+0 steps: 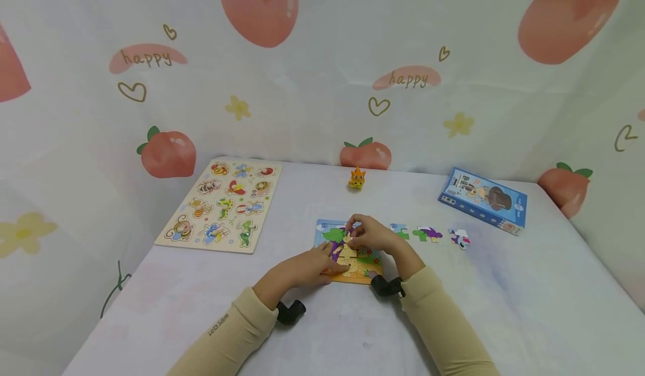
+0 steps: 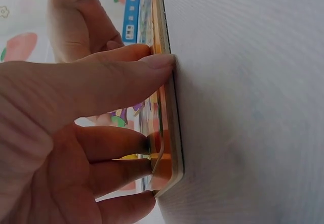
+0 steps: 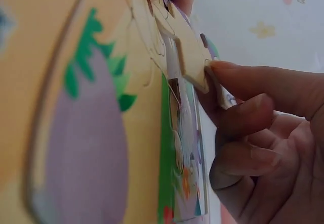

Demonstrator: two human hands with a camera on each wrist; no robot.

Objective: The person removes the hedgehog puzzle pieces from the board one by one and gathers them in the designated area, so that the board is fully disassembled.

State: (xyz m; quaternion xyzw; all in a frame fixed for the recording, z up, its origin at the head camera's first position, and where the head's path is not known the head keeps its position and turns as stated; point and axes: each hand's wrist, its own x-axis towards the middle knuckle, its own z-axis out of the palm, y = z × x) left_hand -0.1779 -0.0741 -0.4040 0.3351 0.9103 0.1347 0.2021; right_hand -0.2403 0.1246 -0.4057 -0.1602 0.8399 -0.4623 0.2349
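Note:
A small jigsaw puzzle board (image 1: 347, 279) with an orange and blue picture lies in front of the person. The left hand (image 1: 312, 265) rests on its left side. In the left wrist view, the thumb (image 2: 147, 67) lies along the board's near edge, and the other fingers (image 2: 116, 143) touch its face with little bend. The right hand (image 1: 375, 235) is over the upper middle of the board. Between its thumb and fingers it pinches a puzzle piece (image 3: 187, 52), tilted up from the board in the right wrist view. Both hands partly hide the picture.
Loose puzzle pieces (image 1: 428, 234) lie right of the board. A wooden peg board with insect pictures (image 1: 229, 202) is at the left. At the back stand an orange toy figure (image 1: 357, 179) and, farther right, a blue box (image 1: 484, 200). A printed cloth hangs behind.

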